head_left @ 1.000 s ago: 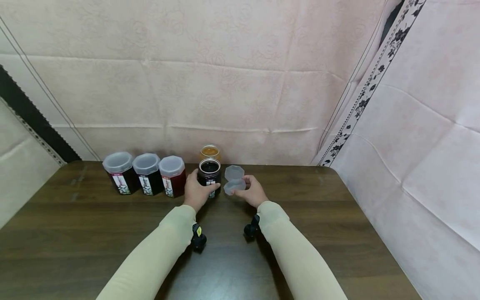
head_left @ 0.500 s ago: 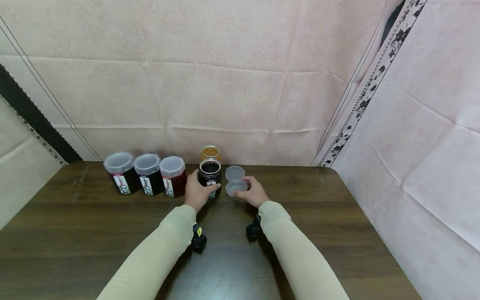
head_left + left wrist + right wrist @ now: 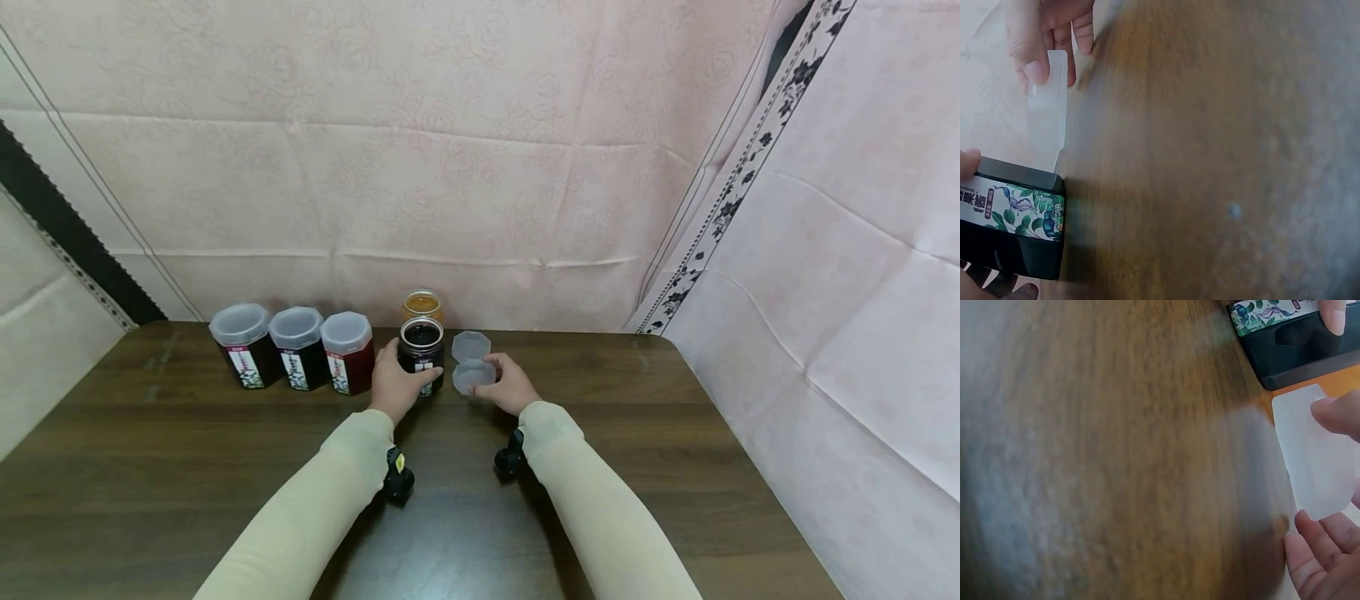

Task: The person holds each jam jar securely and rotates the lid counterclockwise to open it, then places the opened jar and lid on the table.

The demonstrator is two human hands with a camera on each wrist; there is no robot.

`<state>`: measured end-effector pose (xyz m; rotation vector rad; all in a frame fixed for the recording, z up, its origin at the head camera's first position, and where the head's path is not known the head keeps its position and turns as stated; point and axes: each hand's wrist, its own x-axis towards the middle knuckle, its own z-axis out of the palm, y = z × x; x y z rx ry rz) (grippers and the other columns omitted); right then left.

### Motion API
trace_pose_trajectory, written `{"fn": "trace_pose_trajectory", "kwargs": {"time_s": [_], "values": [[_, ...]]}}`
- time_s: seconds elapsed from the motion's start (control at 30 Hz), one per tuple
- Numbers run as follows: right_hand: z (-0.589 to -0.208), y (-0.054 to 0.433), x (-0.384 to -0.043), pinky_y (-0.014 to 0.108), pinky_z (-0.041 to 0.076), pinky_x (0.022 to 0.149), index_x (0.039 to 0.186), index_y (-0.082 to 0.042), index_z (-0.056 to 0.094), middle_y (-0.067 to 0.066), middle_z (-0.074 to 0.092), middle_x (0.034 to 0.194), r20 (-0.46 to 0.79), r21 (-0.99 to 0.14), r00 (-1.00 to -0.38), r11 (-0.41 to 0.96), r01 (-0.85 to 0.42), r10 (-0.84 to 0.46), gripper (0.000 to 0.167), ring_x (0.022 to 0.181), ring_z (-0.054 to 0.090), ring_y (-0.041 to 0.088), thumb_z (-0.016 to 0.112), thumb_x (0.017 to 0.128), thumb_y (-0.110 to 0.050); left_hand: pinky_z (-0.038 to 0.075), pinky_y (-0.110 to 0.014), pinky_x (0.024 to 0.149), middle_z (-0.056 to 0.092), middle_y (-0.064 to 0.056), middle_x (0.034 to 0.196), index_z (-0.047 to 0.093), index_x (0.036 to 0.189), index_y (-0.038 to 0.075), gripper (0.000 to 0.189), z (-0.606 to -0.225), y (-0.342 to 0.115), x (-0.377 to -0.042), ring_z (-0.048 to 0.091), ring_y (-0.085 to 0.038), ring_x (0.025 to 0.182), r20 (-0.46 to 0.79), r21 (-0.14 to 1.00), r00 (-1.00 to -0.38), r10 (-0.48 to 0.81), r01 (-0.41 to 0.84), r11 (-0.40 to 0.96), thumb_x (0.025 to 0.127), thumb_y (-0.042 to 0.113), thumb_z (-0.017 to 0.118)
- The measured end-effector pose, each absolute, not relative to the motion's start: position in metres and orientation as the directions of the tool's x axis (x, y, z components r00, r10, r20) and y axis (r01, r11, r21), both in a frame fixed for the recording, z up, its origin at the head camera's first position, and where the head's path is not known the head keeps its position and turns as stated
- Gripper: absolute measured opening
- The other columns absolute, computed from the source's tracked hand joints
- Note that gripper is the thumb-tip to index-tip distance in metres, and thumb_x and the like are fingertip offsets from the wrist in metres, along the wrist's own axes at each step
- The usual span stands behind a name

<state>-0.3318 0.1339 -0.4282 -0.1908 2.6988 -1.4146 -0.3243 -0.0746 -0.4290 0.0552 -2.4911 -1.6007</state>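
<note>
My left hand [image 3: 396, 385] grips an open jar [image 3: 422, 335] of dark contents, its thumb across the front near the label. The jar stands upright without a lid, and its leafy label [image 3: 1032, 212] shows in the left wrist view. Just right of it, my right hand [image 3: 512, 385] pinches a translucent octagonal lid [image 3: 472, 377] by its edge, thumb on the near side. In the right wrist view this lid [image 3: 1310, 456] appears tilted on edge, low over the table. A second similar lid [image 3: 471, 345] lies right behind it.
Three lidded jars stand in a row at the left: one dark [image 3: 243, 358], another dark [image 3: 302, 362], and one red [image 3: 352, 364]. Behind the gripped jar is a lidless amber jar [image 3: 422, 305]. A pale cloth [image 3: 480, 208] hangs along the back edge of the brown table [image 3: 480, 517].
My right hand and the lid it holds have shifted very slightly to the right. My left hand keeps its grip on the dark jar.
</note>
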Motion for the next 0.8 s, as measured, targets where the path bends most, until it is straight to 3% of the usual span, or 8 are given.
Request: {"fn": "trace_pose_trajectory", "kwargs": {"time_s": [0.8], "values": [[-0.4285,0.1328,-0.3373,0.046,0.043,0.100,0.135,-0.002,0.048,0.017,0.054,0.130,-0.062,-0.754,-0.981,0.653,-0.075,-0.185,0.064,0.115,0.052,0.031,0.076,0.080,-0.016,0.031,-0.051,0.111,0.040,-0.021,0.140,0.031,0.146,0.001,0.086,-0.4247,-0.0747,-0.3214,0.039,-0.034,0.130,0.109,0.894,-0.987,-0.114,0.048,0.445,0.079,0.027,0.079]]}}
